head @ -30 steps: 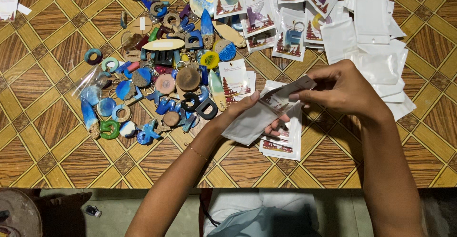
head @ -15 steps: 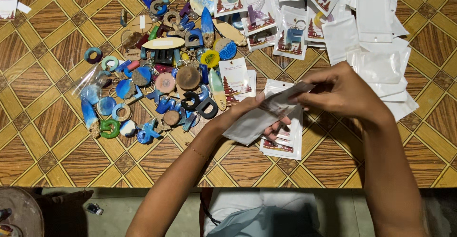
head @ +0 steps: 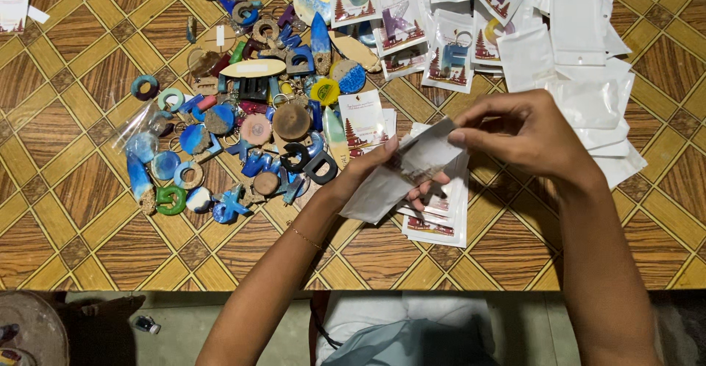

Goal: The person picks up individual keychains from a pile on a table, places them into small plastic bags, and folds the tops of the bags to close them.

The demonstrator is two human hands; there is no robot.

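My left hand (head: 375,171) holds a small clear plastic pouch (head: 401,175) from below, above the table's middle. My right hand (head: 522,134) pinches the pouch's upper right end between thumb and fingers. Under the pouch lies a stack of printed backing cards (head: 437,223). A heap of wood-and-resin keychains (head: 243,131), letter shapes, rings and discs in blue, green and brown, spreads to the left of my left hand.
Empty white pouches (head: 588,79) are piled at the upper right. Packed keychains in pouches (head: 412,20) lie along the top. Another printed card (head: 364,120) rests beside the heap. The tabletop (head: 73,241) has a wooden diamond pattern; its near edge runs below my forearms.
My right hand's fingers have shifted slightly along the pouch's upper end. Both hands stay in about the same place.
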